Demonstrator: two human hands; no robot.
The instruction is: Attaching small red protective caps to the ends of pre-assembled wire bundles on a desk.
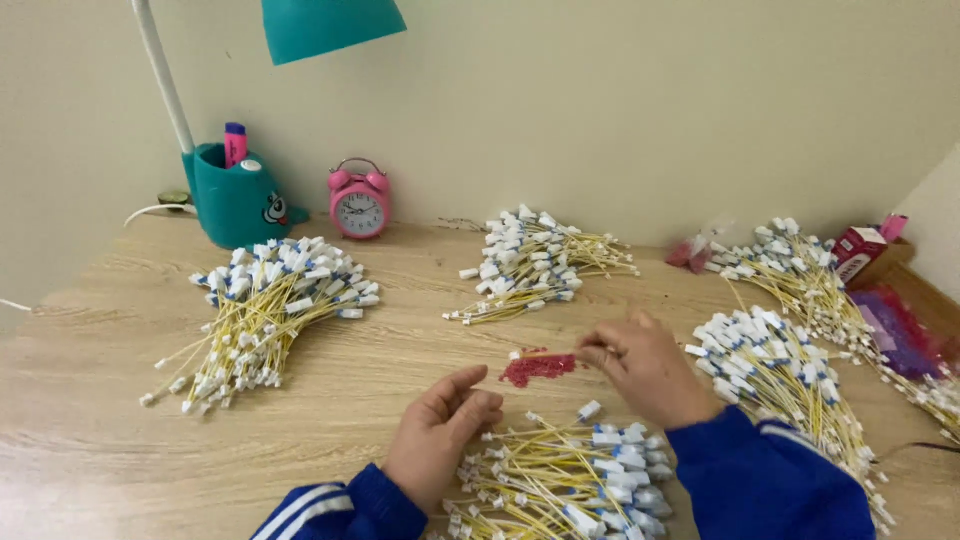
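1. Right hand [648, 368] reaches over the wooden desk [400, 300] with its back up, fingertips pinched on the end of one thin yellow wire [545, 353] that lies across a small heap of red bits [538, 368].
2. Left hand [438, 432] rests palm down and loose, fingers slack and gripping nothing, its thumb pointing toward the red heap; it lies just beside the near bundle of wires [565, 480], touching its left ends.
3. Both wrists wear blue sleeves, the left with white stripes.
4. For containers: a teal pen holder [236, 203] at the base of the desk lamp [330, 25] holds a pink marker [234, 143] standing upright and something white-capped beside it.
5. A small clear bag [692, 252] with reddish contents lies by the far-right pile; just what is in it is too small to tell.
6. A red and white carton [860, 247] stands at the right rear, with a purple mesh [895, 325] in front of it.
7. Other piles of yellow wires with white plugs lie around: a left pile [260, 315], a middle pile [530, 265], a right pile [780, 370] just beside the right hand, and a far-right pile [800, 265].
8. A pink alarm clock [359, 201] stands against the wall, near the pen holder.
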